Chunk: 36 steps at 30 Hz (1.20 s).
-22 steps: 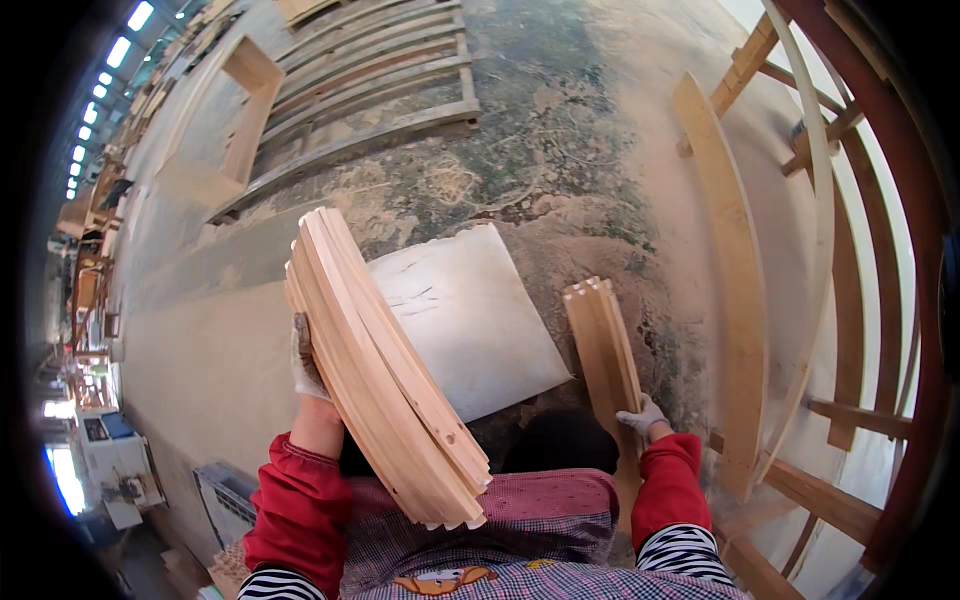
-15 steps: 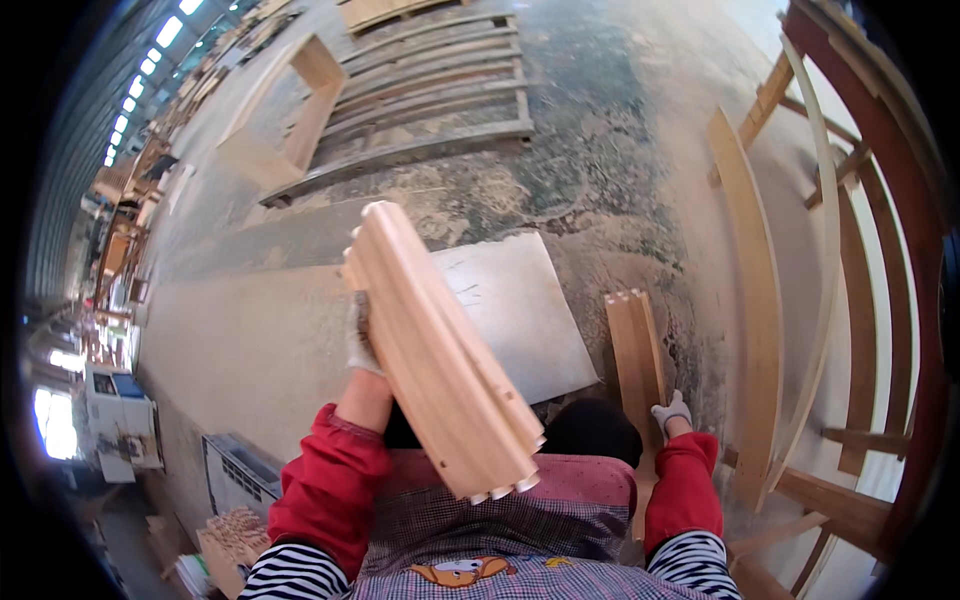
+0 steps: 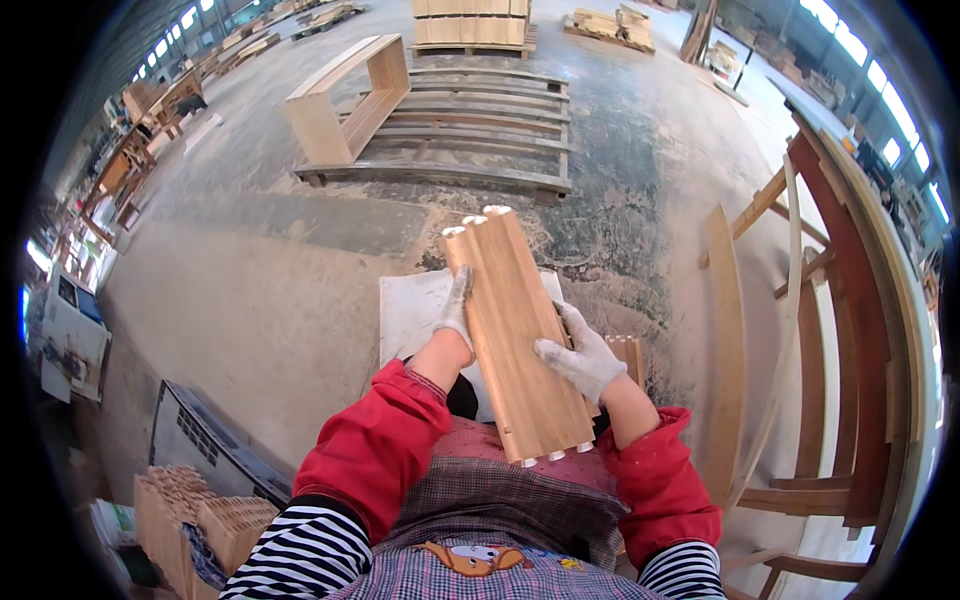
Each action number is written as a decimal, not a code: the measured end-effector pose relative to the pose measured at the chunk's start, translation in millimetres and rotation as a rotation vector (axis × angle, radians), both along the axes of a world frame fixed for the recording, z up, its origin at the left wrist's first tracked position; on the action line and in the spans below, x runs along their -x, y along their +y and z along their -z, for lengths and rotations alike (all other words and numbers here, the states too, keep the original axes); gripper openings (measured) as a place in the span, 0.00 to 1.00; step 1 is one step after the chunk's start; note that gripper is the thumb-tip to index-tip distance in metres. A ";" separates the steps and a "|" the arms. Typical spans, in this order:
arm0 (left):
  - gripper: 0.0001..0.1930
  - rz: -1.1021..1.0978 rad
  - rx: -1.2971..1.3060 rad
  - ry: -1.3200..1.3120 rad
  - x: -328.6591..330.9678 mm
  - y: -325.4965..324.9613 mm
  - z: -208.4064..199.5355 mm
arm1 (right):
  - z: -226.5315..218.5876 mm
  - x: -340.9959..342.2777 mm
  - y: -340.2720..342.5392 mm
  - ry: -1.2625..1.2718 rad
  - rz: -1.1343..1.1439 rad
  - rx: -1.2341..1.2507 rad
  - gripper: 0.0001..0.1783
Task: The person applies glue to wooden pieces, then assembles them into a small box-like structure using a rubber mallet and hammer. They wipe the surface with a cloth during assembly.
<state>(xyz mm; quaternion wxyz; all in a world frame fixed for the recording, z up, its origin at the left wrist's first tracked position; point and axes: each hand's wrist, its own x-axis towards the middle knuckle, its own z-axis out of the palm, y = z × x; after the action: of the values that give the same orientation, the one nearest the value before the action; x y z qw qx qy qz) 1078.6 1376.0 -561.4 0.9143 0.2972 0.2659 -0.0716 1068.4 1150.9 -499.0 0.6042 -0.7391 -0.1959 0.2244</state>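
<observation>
A stack of wooden boards (image 3: 515,330) with white-tipped ends is held up over my lap, tilted slightly. My left hand (image 3: 456,308), in a pale work glove, presses along its left edge. On the opposite side my gloved right hand (image 3: 585,355) grips the stack, thumb lying on the top board's face. Both hands are closed on it, though the fingers underneath are hidden. More wooden pieces (image 3: 627,352) with the same white tips stand to the right, partly behind my right hand. Below the stack a pale flat sheet (image 3: 405,318) lies on the floor.
Ahead is a slatted pallet (image 3: 470,130) with an open wooden frame (image 3: 325,125) on its left end. A long plank (image 3: 722,350) leans against a wooden rack (image 3: 850,330) at right. Bundled wood pieces (image 3: 165,515) and a grey metal panel (image 3: 215,440) are at lower left.
My right hand has left the pieces on the right and come up to the stack. The stack has moved right and turned more upright, and the head view has shifted.
</observation>
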 end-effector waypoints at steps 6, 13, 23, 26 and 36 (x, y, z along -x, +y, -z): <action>0.38 0.102 -0.011 -0.040 16.0 20.9 -6.2 | -3.0 5.5 15.2 0.241 0.047 -0.120 0.34; 0.36 0.066 -0.192 -0.107 9.3 28.3 22.5 | 0.0 11.5 23.8 0.337 0.160 -0.098 0.30; 0.31 -0.349 -0.121 0.042 -1.9 53.5 37.7 | -3.9 -30.4 -5.3 0.501 0.599 -0.511 0.20; 0.26 -0.528 0.188 0.029 -10.9 96.4 50.5 | 21.4 -45.2 -74.1 0.484 0.492 -0.676 0.24; 0.16 -0.872 0.214 0.361 70.6 229.4 205.1 | 130.4 -46.9 -160.0 0.518 0.906 -0.354 0.20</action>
<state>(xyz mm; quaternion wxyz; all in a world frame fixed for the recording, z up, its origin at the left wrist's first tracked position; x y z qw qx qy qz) 1008.1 1605.3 -766.5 0.8238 0.0453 0.5111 0.2410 1115.3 990.8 -629.4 0.7837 -0.5573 0.2622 0.0799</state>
